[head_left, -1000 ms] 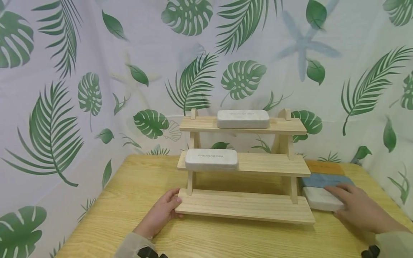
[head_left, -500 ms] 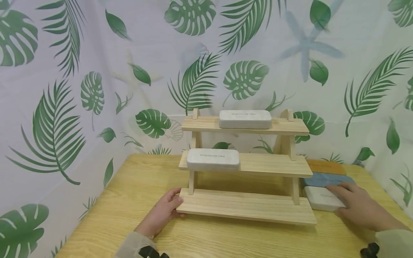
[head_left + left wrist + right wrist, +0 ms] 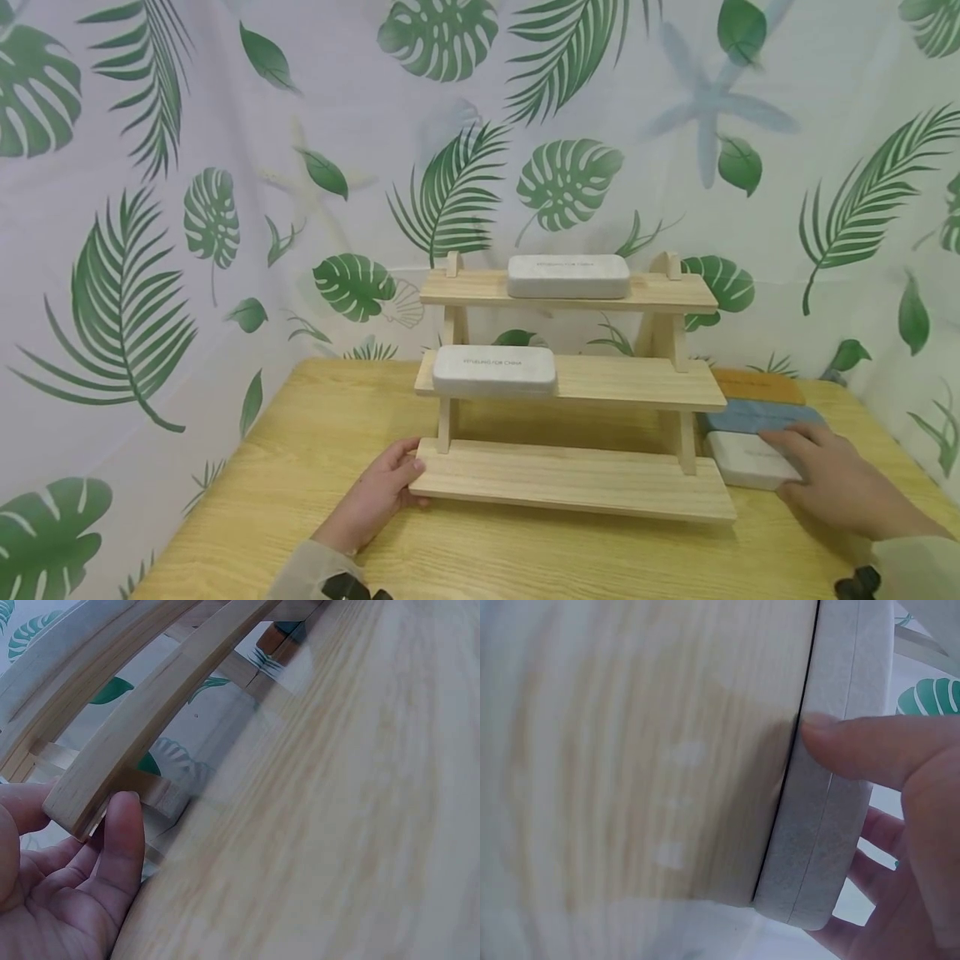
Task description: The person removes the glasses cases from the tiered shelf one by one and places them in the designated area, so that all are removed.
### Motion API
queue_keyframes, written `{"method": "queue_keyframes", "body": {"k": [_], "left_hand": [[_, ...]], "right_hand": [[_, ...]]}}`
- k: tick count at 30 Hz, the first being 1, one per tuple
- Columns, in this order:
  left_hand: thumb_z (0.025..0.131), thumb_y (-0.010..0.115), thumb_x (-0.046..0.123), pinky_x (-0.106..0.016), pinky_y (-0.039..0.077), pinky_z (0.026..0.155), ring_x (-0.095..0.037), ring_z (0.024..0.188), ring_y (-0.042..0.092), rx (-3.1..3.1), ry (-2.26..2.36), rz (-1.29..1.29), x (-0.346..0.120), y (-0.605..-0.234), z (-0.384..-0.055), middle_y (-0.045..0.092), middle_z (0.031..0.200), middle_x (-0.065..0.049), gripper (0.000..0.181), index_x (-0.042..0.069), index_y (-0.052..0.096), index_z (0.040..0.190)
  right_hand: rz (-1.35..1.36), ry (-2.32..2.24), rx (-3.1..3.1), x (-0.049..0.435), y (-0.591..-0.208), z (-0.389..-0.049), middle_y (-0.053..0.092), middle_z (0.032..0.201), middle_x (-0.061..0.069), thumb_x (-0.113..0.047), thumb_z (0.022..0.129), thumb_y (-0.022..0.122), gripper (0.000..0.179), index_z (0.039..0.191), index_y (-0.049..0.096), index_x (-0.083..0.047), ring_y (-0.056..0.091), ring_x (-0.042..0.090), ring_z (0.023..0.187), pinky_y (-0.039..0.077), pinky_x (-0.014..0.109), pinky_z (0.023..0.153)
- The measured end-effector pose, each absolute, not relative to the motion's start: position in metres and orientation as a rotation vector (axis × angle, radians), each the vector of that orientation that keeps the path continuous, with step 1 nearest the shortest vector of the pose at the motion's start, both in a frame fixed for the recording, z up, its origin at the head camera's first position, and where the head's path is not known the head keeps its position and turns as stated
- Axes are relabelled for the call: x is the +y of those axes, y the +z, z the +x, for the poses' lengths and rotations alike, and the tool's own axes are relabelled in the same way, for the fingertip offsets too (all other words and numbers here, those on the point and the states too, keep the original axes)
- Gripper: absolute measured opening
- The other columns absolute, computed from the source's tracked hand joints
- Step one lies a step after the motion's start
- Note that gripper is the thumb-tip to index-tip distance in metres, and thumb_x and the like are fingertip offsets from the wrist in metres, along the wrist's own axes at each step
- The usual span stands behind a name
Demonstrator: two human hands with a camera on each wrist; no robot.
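In the head view, my left hand [image 3: 378, 496] pinches the left end of the lowest board of a three-tier wooden display stand [image 3: 573, 483]. The left wrist view has the thumb and fingers on opposite faces of that board end [image 3: 82, 799]. To the right of the stand, my right hand [image 3: 843, 483] grips a white glasses case [image 3: 750, 458] lying on the table. Seen from the right wrist, the thumb presses the side of the case [image 3: 829, 802], which has a thin seam along it, and the other fingers reach round behind.
A white case [image 3: 568, 277] sits on the top tier, and another white case [image 3: 493, 371] on the left of the middle tier. Behind the gripped case lie a blue case [image 3: 761, 415] and an orange case [image 3: 757, 386]. A leaf-print cloth [image 3: 300, 167] hangs behind the wooden table [image 3: 247, 517].
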State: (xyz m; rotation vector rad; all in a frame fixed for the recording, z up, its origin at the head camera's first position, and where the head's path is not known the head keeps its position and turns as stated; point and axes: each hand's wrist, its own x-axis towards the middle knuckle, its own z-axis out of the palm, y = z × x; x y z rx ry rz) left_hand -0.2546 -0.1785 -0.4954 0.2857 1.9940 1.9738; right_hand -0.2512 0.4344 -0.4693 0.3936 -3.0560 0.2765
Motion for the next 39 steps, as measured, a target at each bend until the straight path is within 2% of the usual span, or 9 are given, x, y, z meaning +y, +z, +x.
{"method": "queue_keyframes", "body": {"k": [7,12,20,27,30,39], "left_hand": [[0.109,0.049,0.031,-0.040,0.056,0.084,-0.029,0.106,0.062,1.992,1.969,0.301,-0.179,-0.494,-0.256,0.054,0.130,-0.021,0.061,0.000,0.025,0.156],[0.109,0.049,0.032,-0.040,0.056,0.084,-0.029,0.107,0.062,1.983,1.965,0.291,-0.180,-0.498,-0.255,0.053,0.131,-0.021,0.062,0.000,0.025,0.156],[0.109,0.049,0.033,-0.040,0.057,0.084,-0.030,0.108,0.062,1.989,1.961,0.288,-0.181,-0.500,-0.256,0.053,0.131,-0.022,0.063,-0.001,0.024,0.156],[0.109,0.049,0.030,-0.040,0.057,0.083,-0.029,0.105,0.063,2.007,1.959,0.294,-0.180,-0.497,-0.256,0.054,0.127,-0.021,0.059,0.000,0.027,0.155],[0.109,0.049,0.030,-0.040,0.056,0.083,-0.029,0.105,0.063,2.015,1.953,0.299,-0.180,-0.497,-0.256,0.054,0.126,-0.021,0.058,0.000,0.028,0.155],[0.109,0.049,0.031,-0.040,0.056,0.083,-0.028,0.106,0.063,2.028,1.944,0.291,-0.179,-0.497,-0.256,0.055,0.126,-0.020,0.058,0.001,0.029,0.154]], "right_hand": [[0.346,0.294,-3.063,0.434,-0.468,-0.253,0.044,0.134,0.033,-0.024,0.080,0.083,0.072,0.142,0.054,-0.004,0.045,0.059,0.115,0.045,0.072,0.081],[0.298,0.274,-3.070,0.433,-0.470,-0.253,0.046,0.133,0.033,-0.035,0.079,0.084,0.074,0.141,0.056,-0.005,0.047,0.061,0.112,0.045,0.074,0.078],[0.274,0.296,-3.076,0.430,-0.469,-0.249,0.045,0.134,0.037,-0.042,0.083,0.081,0.075,0.140,0.055,-0.002,0.043,0.063,0.113,0.040,0.076,0.082],[0.365,0.282,-2.924,0.419,-0.460,-0.246,0.052,0.131,0.032,-0.036,0.085,0.082,0.063,0.134,0.059,-0.002,0.048,0.056,0.114,0.041,0.074,0.086],[0.411,0.342,-2.858,0.416,-0.457,-0.245,0.053,0.131,0.030,-0.035,0.090,0.079,0.060,0.134,0.058,-0.001,0.049,0.053,0.114,0.042,0.072,0.085],[0.457,0.456,-2.747,0.398,-0.446,-0.240,0.052,0.130,0.028,-0.026,0.090,0.080,0.057,0.134,0.058,0.000,0.047,0.051,0.115,0.043,0.068,0.083]]}}
